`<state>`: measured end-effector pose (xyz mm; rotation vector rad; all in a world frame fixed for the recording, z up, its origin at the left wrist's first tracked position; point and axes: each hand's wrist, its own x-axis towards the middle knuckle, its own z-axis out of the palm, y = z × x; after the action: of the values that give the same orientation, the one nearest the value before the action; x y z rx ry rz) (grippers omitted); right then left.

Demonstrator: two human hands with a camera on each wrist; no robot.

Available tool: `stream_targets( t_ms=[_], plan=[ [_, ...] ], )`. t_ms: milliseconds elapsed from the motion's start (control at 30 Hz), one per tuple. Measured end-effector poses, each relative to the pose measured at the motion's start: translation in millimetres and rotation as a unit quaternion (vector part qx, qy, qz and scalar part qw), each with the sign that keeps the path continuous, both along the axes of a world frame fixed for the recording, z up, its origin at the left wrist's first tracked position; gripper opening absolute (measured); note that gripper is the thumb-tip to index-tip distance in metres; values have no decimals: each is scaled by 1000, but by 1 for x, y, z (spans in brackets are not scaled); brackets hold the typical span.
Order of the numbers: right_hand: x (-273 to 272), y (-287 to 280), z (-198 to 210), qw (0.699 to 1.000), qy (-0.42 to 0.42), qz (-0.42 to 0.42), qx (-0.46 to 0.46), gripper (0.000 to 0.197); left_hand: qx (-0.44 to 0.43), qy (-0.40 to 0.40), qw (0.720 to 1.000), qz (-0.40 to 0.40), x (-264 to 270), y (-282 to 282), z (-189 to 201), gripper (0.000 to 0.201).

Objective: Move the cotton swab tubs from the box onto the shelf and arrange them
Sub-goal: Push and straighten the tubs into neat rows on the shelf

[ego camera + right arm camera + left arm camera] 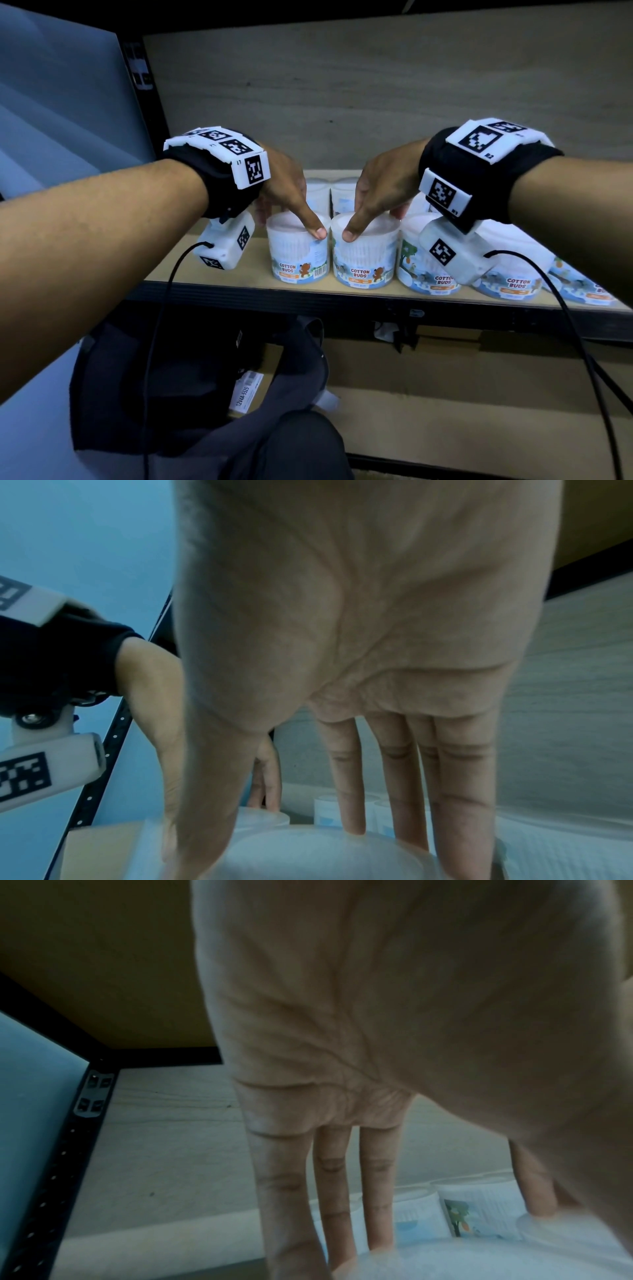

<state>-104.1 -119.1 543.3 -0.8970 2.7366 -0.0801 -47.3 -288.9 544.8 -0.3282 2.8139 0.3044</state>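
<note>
Two white cotton swab tubs stand side by side at the front left of the wooden shelf (212, 270). My left hand (291, 224) grips the left tub (298, 260) from above, thumb on the front rim and fingers down behind the lid. My right hand (375, 224) holds the neighbouring tub (364, 263) the same way. In the left wrist view the fingers (284, 1191) reach down past the lid (479, 1259). The right wrist view shows the fingers (400, 777) over the lid (308, 853). Both tubs rest on the shelf board.
More tubs (428, 270) line the shelf front to the right, and others (340, 195) stand behind. A black upright post (144, 113) bounds the shelf's left side. Below lie a dark bag (205, 377) and a labelled cardboard box (248, 387). Wrist cables hang down.
</note>
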Motion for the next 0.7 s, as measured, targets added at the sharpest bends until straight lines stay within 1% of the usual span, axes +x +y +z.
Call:
stream_targets(
  t_ms=[133,267,400,500,600,700],
  plan=[
    [0,0,0,1000,-5,1,1,68,-1,3,1000,-1,-2,-1,-1,89],
    [0,1,0,1000,-15,-1,-1,72,-2,-2,1000,-2,-3,-3,-1,93],
    [2,3,0,1000,-13,1,-3,68,-15,-8,1000,-9,-3,-1,0,94],
    [4,6,1,1000,-12,3,-9,70,-19,-12,1000,-10,-3,0,0,97],
    [5,9,3,999,-18,0,-28,74,-24,-25,999,-7,-1,3,2,97],
    [4,18,11,998,-15,3,-55,77,-47,-1,999,-17,-1,7,10,94]
  ],
)
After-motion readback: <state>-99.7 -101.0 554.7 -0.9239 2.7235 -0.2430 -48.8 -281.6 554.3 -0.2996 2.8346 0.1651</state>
